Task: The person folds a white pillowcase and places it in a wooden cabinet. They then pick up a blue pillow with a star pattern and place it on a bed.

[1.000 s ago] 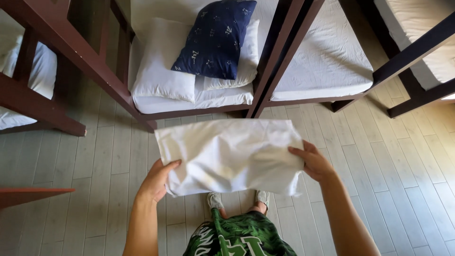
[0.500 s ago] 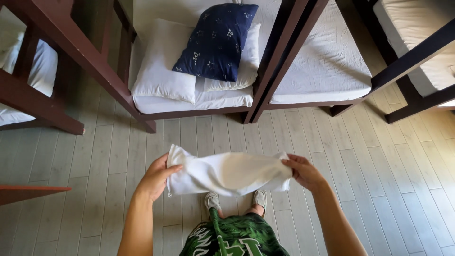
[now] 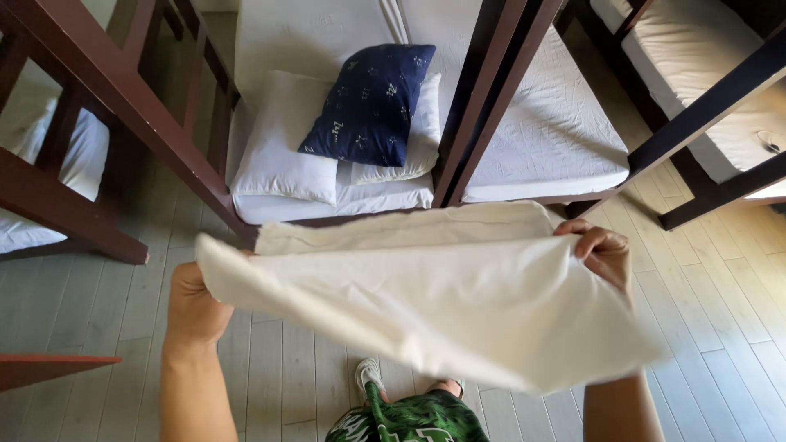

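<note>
The cloth [image 3: 434,295] hangs spread above the floor [image 3: 737,270] in front of the person, held between 2 hands: the left hand [image 3: 195,307] at its 9 o'clock edge, the right hand [image 3: 602,254] at its 2 o'clock corner. Below it, at 6 o'clock, stands a shoe [image 3: 368,376]. Beyond the cloth, at 12 o'clock, lies the bed [image 3: 557,131], with 2 pillows [image 3: 286,155] on its near end and a cushion [image 3: 372,102] lying on top of them. A bunk post [image 3: 491,90] rises just right of the cushion. Another bunk frame [image 3: 98,106] stands at 10 o'clock, a third bed [image 3: 720,74] at 2 o'clock.
</note>
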